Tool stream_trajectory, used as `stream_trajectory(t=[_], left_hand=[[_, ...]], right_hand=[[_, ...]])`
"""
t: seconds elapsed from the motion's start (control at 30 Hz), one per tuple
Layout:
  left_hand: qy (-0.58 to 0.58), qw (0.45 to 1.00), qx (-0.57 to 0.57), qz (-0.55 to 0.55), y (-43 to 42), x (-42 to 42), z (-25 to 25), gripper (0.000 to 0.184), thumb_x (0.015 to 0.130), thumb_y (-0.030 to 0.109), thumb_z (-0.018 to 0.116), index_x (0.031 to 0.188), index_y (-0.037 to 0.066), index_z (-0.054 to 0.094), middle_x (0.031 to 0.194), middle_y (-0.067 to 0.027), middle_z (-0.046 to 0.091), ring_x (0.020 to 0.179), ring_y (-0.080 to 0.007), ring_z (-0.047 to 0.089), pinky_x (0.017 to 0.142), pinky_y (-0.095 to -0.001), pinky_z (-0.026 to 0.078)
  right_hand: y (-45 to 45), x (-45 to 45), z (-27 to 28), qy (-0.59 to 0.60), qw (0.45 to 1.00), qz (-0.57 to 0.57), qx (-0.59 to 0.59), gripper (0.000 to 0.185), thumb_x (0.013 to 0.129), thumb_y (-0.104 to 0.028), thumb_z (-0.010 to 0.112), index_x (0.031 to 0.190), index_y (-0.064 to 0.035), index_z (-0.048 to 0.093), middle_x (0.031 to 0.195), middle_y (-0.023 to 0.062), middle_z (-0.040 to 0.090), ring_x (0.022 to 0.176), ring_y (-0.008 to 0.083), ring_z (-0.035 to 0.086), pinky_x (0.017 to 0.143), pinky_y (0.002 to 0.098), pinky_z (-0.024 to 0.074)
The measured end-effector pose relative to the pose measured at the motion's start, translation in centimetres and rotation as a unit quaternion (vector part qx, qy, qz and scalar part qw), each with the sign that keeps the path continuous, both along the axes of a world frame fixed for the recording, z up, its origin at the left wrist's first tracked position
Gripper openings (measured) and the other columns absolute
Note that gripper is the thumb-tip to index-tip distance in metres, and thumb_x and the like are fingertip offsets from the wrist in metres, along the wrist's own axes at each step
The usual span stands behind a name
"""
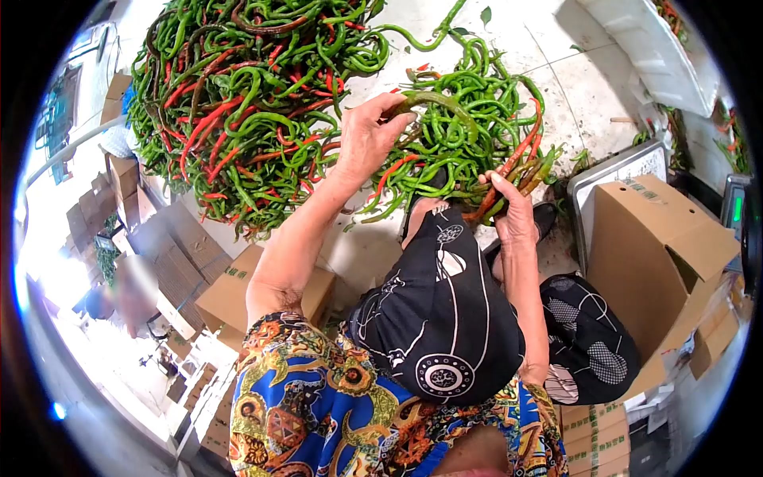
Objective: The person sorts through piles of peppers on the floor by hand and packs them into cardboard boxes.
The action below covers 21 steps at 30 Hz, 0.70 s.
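My left hand (370, 137) pinches one end of a long curved brownish-green chili pepper (445, 103) above a small pile of green peppers (469, 131). Lower and to the right, my right hand (513, 213) is closed around a bunch of long red and green peppers (524, 163). A big heap of mixed green and red peppers (238, 103) lies on the floor to the left of my left hand. The small pile lies in front of my feet, between my two hands.
An open cardboard box (644, 262) stands on a metal-rimmed platform (579, 199) at the right, near a lit green display (737, 208). A white foam box (652, 48) is at the upper right. Cardboard boxes (230, 290) stand at the left; a blurred person (131, 298) is beyond.
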<state>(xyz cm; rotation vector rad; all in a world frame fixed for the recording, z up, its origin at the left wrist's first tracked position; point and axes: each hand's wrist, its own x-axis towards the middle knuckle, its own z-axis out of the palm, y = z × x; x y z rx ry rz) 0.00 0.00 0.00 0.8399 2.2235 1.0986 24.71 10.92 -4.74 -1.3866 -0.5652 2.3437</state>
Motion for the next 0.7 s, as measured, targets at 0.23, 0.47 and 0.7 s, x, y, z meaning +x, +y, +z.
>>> stream_trajectory(t=[0.23, 0.47, 0.7], left_hand=[[-0.078, 0.996, 0.042, 0.001, 1.8, 1.2, 2.0, 0.021, 0.085, 0.009, 0.068, 0.104, 0.000, 0.067, 0.077, -0.0017, 0.068, 0.067, -0.0051, 0.057, 0.062, -0.0207, 0.047], [-0.382, 0.923, -0.014, -0.048, 1.7, 1.6, 3.4, 0.030, 0.093, 0.019, 0.058, 0.116, 0.001, 0.061, 0.085, -0.0029, 0.068, 0.071, -0.0063, 0.062, 0.053, -0.0172, 0.038], [-0.561, 0.826, -0.006, -0.056, 1.1, 3.1, 3.3, 0.038, 0.092, 0.021, 0.059, 0.120, -0.005, 0.055, 0.088, -0.0036, 0.065, 0.075, -0.0074, 0.060, 0.060, -0.0176, 0.043]], right_hand=[[0.2, 0.2, 0.4, -0.015, 1.000, -0.010, 0.009, 0.021, 0.079, -0.003, 0.070, 0.098, 0.0027, 0.062, 0.088, 0.0109, 0.069, 0.082, 0.0204, 0.067, 0.079, 0.0307, 0.0527], [0.3, 0.3, 0.7, -0.033, 0.999, 0.005, 0.007, 0.023, 0.077, -0.006, 0.072, 0.097, 0.0016, 0.064, 0.087, 0.0102, 0.069, 0.080, 0.0188, 0.067, 0.078, 0.0306, 0.0522], [0.4, 0.4, 1.2, -0.018, 1.000, 0.014, 0.005, 0.025, 0.077, -0.006, 0.072, 0.099, 0.0028, 0.064, 0.089, 0.0112, 0.069, 0.083, 0.0190, 0.067, 0.080, 0.0309, 0.0521]])
